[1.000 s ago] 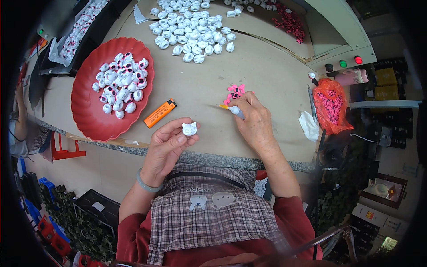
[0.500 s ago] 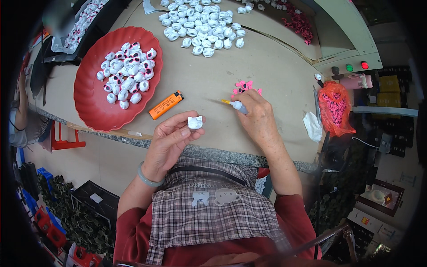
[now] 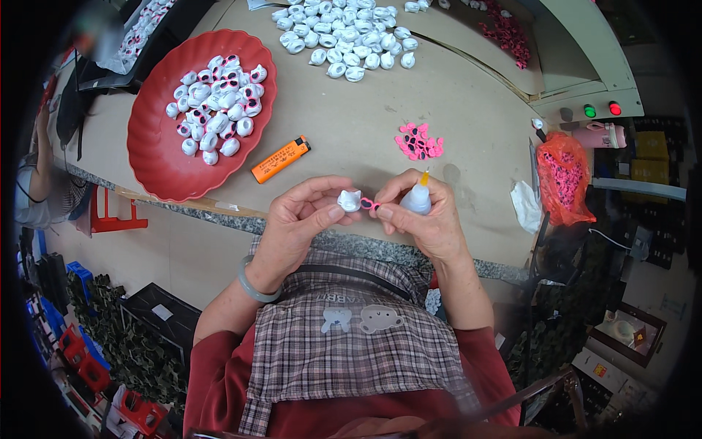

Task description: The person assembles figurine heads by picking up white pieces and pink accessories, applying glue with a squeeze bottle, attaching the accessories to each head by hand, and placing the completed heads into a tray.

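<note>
Between the thumb and fingers of my left hand (image 3: 306,219) is a small white cat head with pointed ears (image 3: 349,200). My right hand (image 3: 430,223) pinches a tiny pair of pink-rimmed glasses (image 3: 371,205) right beside the cat head; whether the two touch I cannot tell. Tucked in that same hand is a small squeeze bottle (image 3: 417,199) with a yellow needle tip pointing up and away. Just beyond my right hand lies a little pile of pink and black pieces (image 3: 420,142). An orange lighter (image 3: 281,159) rests on the table beyond my left hand.
At left stands a red scalloped dish (image 3: 157,172) of white heads, several wearing glasses. Many white heads (image 3: 351,33) lie at the far side. A cream machine housing (image 3: 592,58) is far right. An orange-red bag (image 3: 563,179) and a white tissue (image 3: 525,207) sit at right.
My right hand has come from the pink pile toward my left hand, now pinching a pair of glasses, the squeeze bottle still in it. The cat head has shifted slightly right.
</note>
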### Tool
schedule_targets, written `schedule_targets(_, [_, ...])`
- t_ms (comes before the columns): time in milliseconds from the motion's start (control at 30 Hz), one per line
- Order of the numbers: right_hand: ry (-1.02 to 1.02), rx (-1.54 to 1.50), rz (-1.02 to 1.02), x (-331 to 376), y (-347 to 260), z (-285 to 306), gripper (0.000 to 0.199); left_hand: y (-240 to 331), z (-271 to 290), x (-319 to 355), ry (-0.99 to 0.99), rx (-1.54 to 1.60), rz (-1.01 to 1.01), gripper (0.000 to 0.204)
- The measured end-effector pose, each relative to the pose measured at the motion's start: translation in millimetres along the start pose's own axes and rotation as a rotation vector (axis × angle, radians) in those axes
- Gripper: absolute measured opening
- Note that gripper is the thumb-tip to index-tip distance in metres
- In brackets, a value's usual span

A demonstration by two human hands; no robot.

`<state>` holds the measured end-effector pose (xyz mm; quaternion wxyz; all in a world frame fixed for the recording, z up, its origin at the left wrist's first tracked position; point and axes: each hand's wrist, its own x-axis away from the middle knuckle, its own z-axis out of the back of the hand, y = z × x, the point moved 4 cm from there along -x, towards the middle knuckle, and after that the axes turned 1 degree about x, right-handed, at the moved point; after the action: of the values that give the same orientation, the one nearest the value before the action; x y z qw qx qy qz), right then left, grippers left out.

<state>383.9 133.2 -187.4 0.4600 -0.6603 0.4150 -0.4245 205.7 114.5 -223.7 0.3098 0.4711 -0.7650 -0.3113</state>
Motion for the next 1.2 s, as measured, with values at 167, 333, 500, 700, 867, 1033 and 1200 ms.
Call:
schedule_targets(167, [-0.063, 0.004, -0.067, 0.5, 4.1, -4.4, 0.01, -0.1, -3.8, 1.2, 0.037, -0.148, 0.015, 0.028])
schedule_targets(333, [-0.088, 0.014, -0.084, 1.0, 5.2, -1.4, 0.008, 5.8, -10.2, 1.0, 0.033, -0.238, -0.021, 0.028])
schedule_targets(500, [-0.108, 0.022, -0.107, 0.7, 10.2, 0.3, 0.009, 7.1, -12.9, 1.7, 0.01, -0.291, -0.058, 0.03])
schedule_targets(700, [-0.048, -0.005, -0.181, 3.0, 13.7, 0.1, 0.009, 6.0, -14.0, 1.7, -0.003, -0.287, -0.046, 0.029])
schedule_targets(867, [0.012, 0.01, -0.2, 6.3, 14.5, -3.9, 0.008, 7.8, -13.7, 0.2, -0.021, -0.428, -0.206, 0.026])
schedule_targets(1033, [0.097, 0.246, -0.105, 7.4, 10.1, -10.7, 0.012, 0.6, -13.0, -0.9, -0.009, -0.377, -0.197, 0.026])
schedule_targets(1200, [0.16, 0.289, -0.041, 10.4, 13.5, -8.8, 0.019, -2.5, -13.7, 0.3, -0.005, -0.342, -0.185, 0.026])
